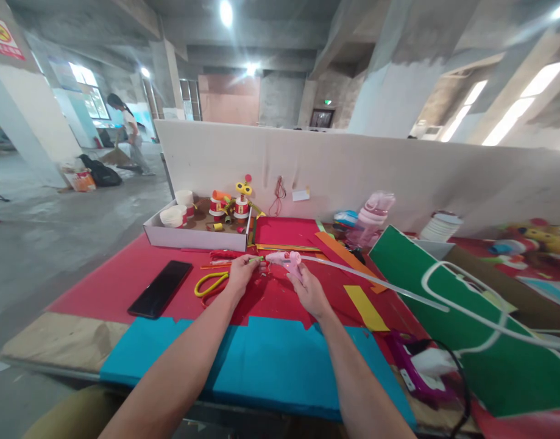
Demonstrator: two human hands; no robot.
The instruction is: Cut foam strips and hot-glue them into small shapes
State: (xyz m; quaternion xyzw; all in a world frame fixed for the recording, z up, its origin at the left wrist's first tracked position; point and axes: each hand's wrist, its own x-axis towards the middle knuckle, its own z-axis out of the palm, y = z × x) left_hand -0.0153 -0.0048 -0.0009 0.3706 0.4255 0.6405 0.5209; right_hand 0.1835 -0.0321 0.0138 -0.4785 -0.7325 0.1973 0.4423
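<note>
My right hand point(311, 291) is closed around the handle of a pink hot glue gun point(292, 263), whose nozzle points left. A long translucent glue stick point(375, 279) sticks out of its back and reaches right. In my left hand point(241, 274), thumb and fingers pinch a small green piece point(256, 260) just in front of the nozzle; whether the two touch, I cannot tell. Yellow-handled scissors point(211, 285) lie beside my left wrist. Under both forearms, a blue sheet point(270, 366) covers the table's near edge.
A black phone point(161, 289) lies at left. Behind it, a shallow box point(195, 239) holds paper cups and cup figures. Orange strips point(348, 259), a yellow strip point(365, 308), a green board point(444, 286), a purple power strip point(419, 372) and a pink bottle point(373, 213) occupy the right.
</note>
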